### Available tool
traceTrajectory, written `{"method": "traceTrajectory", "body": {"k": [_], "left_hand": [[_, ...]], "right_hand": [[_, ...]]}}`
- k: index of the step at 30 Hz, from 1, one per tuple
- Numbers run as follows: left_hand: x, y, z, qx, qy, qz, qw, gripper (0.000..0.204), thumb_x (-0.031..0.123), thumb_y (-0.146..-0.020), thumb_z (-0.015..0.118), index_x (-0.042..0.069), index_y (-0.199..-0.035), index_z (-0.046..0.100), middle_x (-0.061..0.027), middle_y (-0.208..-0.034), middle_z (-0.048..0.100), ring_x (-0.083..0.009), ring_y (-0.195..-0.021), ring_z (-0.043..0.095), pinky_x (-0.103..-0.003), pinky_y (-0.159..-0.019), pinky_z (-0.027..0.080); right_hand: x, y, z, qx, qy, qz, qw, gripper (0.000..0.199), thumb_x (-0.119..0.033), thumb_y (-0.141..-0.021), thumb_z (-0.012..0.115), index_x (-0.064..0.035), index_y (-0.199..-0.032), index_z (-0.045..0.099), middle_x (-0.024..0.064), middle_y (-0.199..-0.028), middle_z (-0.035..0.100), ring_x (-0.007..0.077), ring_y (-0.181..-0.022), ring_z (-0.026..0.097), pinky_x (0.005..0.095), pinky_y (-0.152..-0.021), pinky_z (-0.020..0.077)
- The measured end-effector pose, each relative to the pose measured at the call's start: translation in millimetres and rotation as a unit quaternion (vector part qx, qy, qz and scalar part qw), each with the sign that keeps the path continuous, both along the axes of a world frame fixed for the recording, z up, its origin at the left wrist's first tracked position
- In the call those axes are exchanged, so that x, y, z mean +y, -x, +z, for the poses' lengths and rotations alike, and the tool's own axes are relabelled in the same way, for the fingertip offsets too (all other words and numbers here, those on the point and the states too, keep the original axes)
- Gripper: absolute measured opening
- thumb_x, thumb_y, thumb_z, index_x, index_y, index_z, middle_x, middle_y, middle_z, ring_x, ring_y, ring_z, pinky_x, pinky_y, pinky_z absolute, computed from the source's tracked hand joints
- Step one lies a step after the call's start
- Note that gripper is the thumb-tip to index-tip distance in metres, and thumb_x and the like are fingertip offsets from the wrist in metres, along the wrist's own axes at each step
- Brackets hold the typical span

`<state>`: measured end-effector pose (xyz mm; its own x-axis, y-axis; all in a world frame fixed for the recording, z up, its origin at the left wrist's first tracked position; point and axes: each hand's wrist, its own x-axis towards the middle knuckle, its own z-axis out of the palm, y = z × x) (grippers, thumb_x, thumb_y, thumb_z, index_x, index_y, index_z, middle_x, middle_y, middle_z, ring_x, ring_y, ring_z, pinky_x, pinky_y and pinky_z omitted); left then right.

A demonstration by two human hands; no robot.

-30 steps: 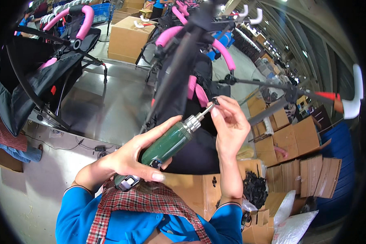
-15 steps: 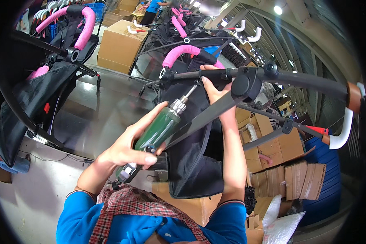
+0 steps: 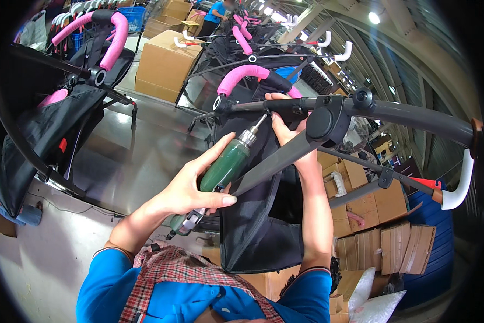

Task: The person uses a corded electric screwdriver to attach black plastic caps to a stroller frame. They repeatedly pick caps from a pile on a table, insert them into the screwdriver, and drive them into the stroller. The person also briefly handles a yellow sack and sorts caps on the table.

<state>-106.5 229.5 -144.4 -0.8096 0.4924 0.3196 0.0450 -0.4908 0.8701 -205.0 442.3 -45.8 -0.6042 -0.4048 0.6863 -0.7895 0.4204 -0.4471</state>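
A green power screwdriver (image 3: 224, 167) with a silver collar is wrapped in my left hand (image 3: 193, 185), thumb across its body. The thin bit points up and right, its tip at the underside of a dark stroller frame tube (image 3: 247, 106); whether it sits in a screw I cannot make out. My right hand (image 3: 285, 126) grips this tube from behind, thumb in front beside the bit and fingertips over the top. Right of that hand is a round black hinge joint (image 3: 323, 123), with a flat grey strut running down-left. Black stroller fabric (image 3: 253, 226) hangs below the tube.
Another black stroller with a pink bar (image 3: 113, 48) stands at the left on a shiny metal table (image 3: 118, 145). Further frames with a pink bar (image 3: 244, 75) are behind. Cardboard boxes (image 3: 166, 64) stand at the back and lower right. A person (image 3: 214, 16) is far off.
The screwdriver has moved slightly up and right toward the tube. My right hand keeps its hold on the tube. The whole view has shifted a little.
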Motion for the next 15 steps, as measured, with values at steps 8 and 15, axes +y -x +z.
{"method": "traceTrajectory", "body": {"k": [8,15], "left_hand": [[14,-7,3,-0.023,-0.071,-0.009,0.997,0.103,0.000,-0.080,0.072,0.015,-0.160,0.008,-0.0086,-0.086,0.059,-0.0124,-0.058,0.057,-0.026,-0.052,0.048],[26,-3,-4,-0.112,-0.173,-0.099,0.973,0.106,0.006,-0.078,0.073,0.019,-0.160,0.006,-0.0153,-0.092,0.058,-0.0171,-0.053,0.055,-0.030,-0.048,0.050]], "right_hand": [[-2,1,-6,-0.002,0.027,0.010,1.000,0.034,0.012,-0.090,0.054,0.0042,-0.123,0.059,0.0136,-0.118,0.068,0.0165,-0.108,0.065,0.0287,-0.096,0.0502],[12,0,-5,-0.032,0.007,-0.004,0.999,0.039,0.008,-0.090,0.056,0.0027,-0.128,0.056,0.0121,-0.125,0.065,0.0167,-0.116,0.060,0.0309,-0.102,0.0454]]}}
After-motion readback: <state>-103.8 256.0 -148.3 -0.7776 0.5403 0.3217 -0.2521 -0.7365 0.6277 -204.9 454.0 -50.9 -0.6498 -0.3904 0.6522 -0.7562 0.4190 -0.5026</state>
